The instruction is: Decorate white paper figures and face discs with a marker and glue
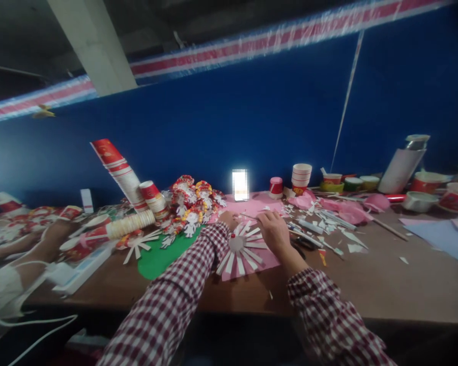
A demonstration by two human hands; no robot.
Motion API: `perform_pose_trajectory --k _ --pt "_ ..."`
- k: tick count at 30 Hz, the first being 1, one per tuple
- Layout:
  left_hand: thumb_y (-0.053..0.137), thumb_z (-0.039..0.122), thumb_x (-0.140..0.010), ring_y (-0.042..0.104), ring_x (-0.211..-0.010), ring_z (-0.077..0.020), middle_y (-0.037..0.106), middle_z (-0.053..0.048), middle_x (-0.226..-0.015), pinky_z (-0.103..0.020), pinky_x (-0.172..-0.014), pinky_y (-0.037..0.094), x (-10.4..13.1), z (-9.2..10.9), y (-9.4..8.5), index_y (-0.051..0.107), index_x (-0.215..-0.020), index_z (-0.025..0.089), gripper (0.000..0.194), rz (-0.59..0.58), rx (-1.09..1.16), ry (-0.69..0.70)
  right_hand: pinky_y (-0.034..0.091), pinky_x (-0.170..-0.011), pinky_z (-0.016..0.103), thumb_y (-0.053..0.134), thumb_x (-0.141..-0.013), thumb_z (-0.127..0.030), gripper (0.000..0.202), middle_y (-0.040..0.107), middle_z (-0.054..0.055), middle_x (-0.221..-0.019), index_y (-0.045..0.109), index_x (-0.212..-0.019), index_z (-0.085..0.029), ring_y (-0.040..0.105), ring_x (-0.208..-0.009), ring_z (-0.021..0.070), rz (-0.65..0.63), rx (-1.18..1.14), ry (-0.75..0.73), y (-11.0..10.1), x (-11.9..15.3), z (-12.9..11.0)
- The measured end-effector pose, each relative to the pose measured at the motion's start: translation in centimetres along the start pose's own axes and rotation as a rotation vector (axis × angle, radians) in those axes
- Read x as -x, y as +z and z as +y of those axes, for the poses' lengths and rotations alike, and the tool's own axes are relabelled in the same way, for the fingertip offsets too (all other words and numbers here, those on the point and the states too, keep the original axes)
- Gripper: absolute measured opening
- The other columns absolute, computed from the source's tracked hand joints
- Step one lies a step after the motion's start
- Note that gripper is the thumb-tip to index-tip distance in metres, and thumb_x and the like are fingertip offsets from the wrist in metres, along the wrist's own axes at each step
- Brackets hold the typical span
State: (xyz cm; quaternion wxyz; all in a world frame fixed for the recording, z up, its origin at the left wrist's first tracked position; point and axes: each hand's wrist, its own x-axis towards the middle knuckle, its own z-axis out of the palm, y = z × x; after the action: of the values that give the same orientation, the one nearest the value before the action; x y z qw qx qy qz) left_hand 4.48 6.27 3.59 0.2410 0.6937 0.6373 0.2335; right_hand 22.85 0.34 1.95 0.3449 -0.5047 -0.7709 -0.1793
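My left hand is at the far side of a paper cup cut into strips, its fingers drawn together and partly hidden. On the right of that cup, my right hand has its fingers closed around one end of a thin stick. The stick points toward the left fingertips; whether they touch it I cannot tell. White strips fan out flat around the cup's round base, with a small red spot at its upper edge. Beneath lies a pink sheet.
Decorated paper figures pile up left of centre, by a leaning cup stack and a green sheet. A lit screen stands behind. Paper scraps and a thermos are right. Another person's arm rests far left.
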Motion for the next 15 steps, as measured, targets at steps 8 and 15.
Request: perform_pose_trajectory --k 8,15 --pt "0.054 0.034 -0.089 0.058 -0.100 -0.0215 0.056 -0.009 -0.118 -0.042 -0.083 0.051 -0.5 -1.3 1.9 0.053 -0.118 0.016 0.035 0.052 0.312 -0.169 0.040 -0.077 0.030 0.047 -0.091 -0.017 0.027 0.062 0.007 -0.098 0.059 -0.115 -0.021 0.051 -0.091 0.0227 0.026 -0.061 0.017 0.6 0.2 0.1" --pt "0.064 0.034 -0.080 0.058 -0.062 -0.0111 0.063 -0.003 -0.074 -0.024 -0.059 0.048 1.6 -2.8 1.9 0.063 -0.099 0.010 0.030 0.079 0.598 -0.143 0.041 -0.078 0.028 0.047 -0.090 -0.014 0.035 0.064 0.006 -0.105 0.058 -0.121 -0.023 0.053 -0.092 0.0215 -0.018 -0.015 0.028 -0.7 0.0 -0.8"
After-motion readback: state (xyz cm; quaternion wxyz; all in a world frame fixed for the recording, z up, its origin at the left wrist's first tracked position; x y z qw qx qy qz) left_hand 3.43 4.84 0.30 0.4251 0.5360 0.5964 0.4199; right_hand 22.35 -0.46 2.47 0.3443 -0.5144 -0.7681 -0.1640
